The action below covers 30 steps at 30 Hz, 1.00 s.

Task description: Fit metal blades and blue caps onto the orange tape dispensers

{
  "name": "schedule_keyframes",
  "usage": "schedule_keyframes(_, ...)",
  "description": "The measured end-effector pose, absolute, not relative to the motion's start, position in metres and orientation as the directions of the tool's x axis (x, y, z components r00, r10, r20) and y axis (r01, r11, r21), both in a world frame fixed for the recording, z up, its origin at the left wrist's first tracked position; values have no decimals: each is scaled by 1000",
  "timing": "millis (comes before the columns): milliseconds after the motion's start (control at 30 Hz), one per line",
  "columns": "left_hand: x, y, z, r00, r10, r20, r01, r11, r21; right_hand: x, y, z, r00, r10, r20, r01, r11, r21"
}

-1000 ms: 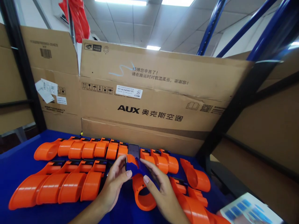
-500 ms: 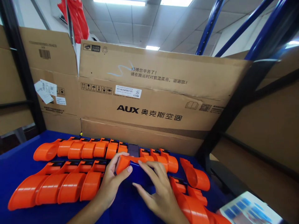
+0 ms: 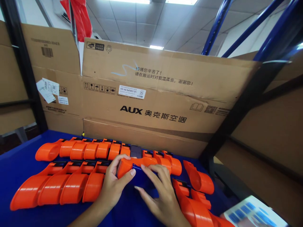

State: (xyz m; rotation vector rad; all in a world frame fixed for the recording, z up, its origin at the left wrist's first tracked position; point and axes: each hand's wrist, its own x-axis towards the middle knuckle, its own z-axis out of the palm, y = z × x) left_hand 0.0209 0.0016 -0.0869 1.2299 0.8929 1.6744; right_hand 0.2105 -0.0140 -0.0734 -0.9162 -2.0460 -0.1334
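Between my hands is an orange plastic piece with a glossy blue part on its near side. It resembles a hand-held tape dispenser. My left hand is closed round its left end, the thumb on the near side and the fingers behind. My right hand is at the blue part, its index fingertip on the upper edge and its thumb lower down, apart from the index finger. Whether that thumb touches the blue part is hard to tell. Similar orange pieces with dark inserts lie in a row to the left.
A blue surface carries another row of orange pieces behind. A dark rectangular object stands among them. More orange pieces are at right, beside a white-and-blue printed box. Cardboard and dark rack posts bound the surface.
The view has shifted slightly. My hands keep nearly the same hold, and the orange piece's left end has tilted a little, so its toothed edge shows less.
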Motion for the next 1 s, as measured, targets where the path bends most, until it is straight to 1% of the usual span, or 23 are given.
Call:
schedule_keyframes(100, 20, 2, -85, -151, 925, 350, -247, -378, 892, 210, -16, -72, -345, 570, 745, 644, 722, -254)
schedule_keyframes(167, 20, 1, -86, -113, 937, 329, -305, -348, 887, 210, -17, -70, -324, 595, 736, 633, 714, -299)
schedule_keyframes(233, 20, 1, -89, -64, 952, 300, -410, -299, 861, 210, -19, -67, -280, 650, 706, 607, 690, -394)
schedule_keyframes(300, 19, 0, -93, -23, 960, 279, -537, -247, 807, 211, -19, -64, -226, 727, 648, 545, 646, -534)
schedule_keyframes(367, 19, -1, -94, 17, 964, 266, -610, -201, 766, 212, -20, -64, -198, 818, 539, 441, 566, -697)
schedule_keyframes(433, 20, -3, -90, 61, 966, 250, -608, -163, 777, 212, -22, -65, -202, 893, 402, 336, 449, -828)
schedule_keyframes(467, 21, -4, -87, 77, 969, 235, -591, -145, 794, 212, -23, -67, -205, 920, 333, 305, 383, -872)
schedule_keyframes(533, 22, -6, -80, 66, 978, 197, -552, -129, 824, 212, -25, -70, -199, 955, 221, 305, 274, -912)
schedule_keyframes(600, 24, -7, -75, -16, 992, 125, -518, -115, 847, 211, -26, -73, -204, 966, 156, 367, 224, -903)
schedule_keyframes(633, 25, -6, -74, -75, 994, 79, -505, -106, 856, 212, -26, -73, -221, 964, 150, 404, 230, -886)
schedule_keyframes(667, 25, -6, -74, -134, 990, 33, -496, -95, 863, 212, -25, -73, -243, 955, 170, 434, 264, -861)
schedule_keyframes(733, 26, -3, -76, -209, 977, -37, -502, -75, 862, 212, -24, -72, -291, 917, 273, 477, 386, -790)
schedule_keyframes(800, 26, 1, -79, -216, 975, -48, -532, -77, 843, 212, -23, -69, -331, 851, 409, 515, 526, -677)
schedule_keyframes(900, 27, 6, -84, -181, 983, -30, -569, -80, 819, 213, -23, -65, -421, 703, 574, 555, 700, -450)
schedule_keyframes(933, 28, 8, -85, -174, 985, -20, -559, -82, 825, 213, -23, -64, -467, 649, 601, 555, 744, -372)
schedule_keyframes(1000, 28, 10, -88, -167, 986, 1, -520, -89, 850, 214, -26, -62, -552, 570, 609, 551, 797, -247)
